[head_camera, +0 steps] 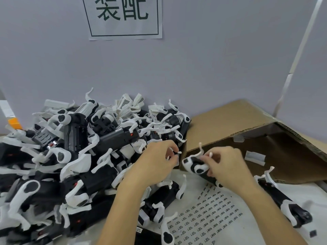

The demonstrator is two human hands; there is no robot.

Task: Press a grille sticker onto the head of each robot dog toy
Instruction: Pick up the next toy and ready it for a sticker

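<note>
Robot dog toy (195, 166), black and white, sits in the right hand (228, 167), whose grip is curled round its body above the sticker sheet (210, 214) on the bench (251, 232). The left hand (155, 161) pinches something small and white, perhaps a sticker; blur hides it. A pile of toys (74, 151) lies left; a cardboard box (265, 135) lies right.

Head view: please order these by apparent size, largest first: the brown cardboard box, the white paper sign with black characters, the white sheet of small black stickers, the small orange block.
1. Brown cardboard box
2. White paper sign, partly cut off
3. White sticker sheet, partly covered, so its place against the sign is unsure
4. Orange block
</note>
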